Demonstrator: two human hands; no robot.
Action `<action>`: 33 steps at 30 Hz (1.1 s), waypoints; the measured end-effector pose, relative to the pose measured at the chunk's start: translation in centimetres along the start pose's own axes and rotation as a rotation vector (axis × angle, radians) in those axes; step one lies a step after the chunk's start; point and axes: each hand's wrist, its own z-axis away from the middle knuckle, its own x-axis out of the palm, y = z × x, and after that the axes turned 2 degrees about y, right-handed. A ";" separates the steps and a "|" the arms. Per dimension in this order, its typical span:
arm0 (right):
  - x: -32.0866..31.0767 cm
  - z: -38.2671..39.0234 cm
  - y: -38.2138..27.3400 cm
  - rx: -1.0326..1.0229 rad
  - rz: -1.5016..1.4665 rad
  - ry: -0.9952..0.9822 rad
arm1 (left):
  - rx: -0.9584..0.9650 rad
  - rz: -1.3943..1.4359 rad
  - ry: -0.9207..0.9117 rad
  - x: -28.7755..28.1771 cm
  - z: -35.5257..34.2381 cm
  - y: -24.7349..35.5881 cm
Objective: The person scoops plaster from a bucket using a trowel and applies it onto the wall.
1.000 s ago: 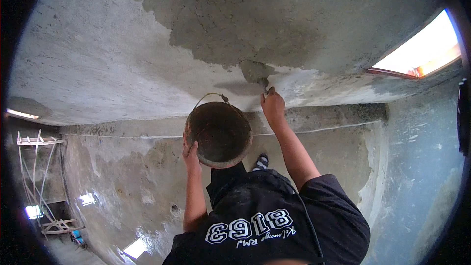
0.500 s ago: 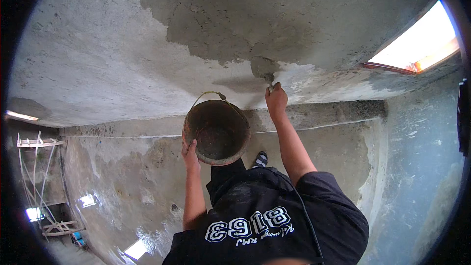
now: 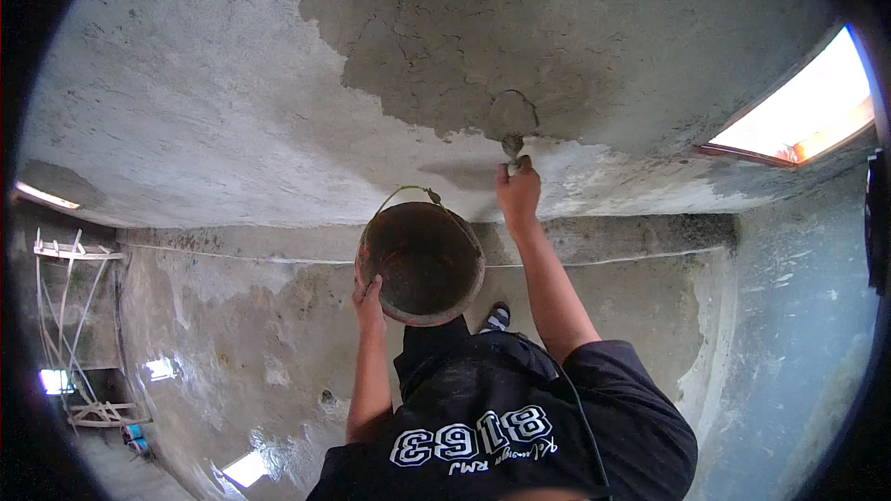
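1. Bucket (image 3: 420, 264): in front of the body, mouth toward the view, below the damp patch (image 3: 445, 56) on the wall (image 3: 232, 130). Left hand (image 3: 368, 304) grips its left rim; far fingers hidden.
2. Bucket handling, judged: stiff, not fragile; weight uncertain, as the dark inside hides any load. One-sided hold would tend to tip it; the loop handle (image 3: 401, 189) should carry more evenly.
3. Trowel (image 3: 513, 116): blade at the patch's lower edge, seemingly flat to the wall. Right hand (image 3: 518, 190) wraps its grip.
4. Trowel, judged: light, rigid; a wet grip could slip. Best held behind the blade.
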 end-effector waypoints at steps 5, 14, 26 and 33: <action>0.1 3.1 -0.3 -0.068 0.129 -0.052 | 0.000 -0.019 -0.037 0.5 -0.7 0.0; -4.5 4.2 -0.6 -0.014 0.197 -0.252 | -0.019 -0.071 -0.129 1.1 -0.6 -0.1; -2.3 9.5 9.0 0.271 0.395 -0.321 | 0.041 -0.003 -0.061 0.0 -0.1 -0.1; -3.5 11.3 8.3 0.272 0.233 -0.215 | -0.004 -0.069 0.012 -0.8 0.5 0.0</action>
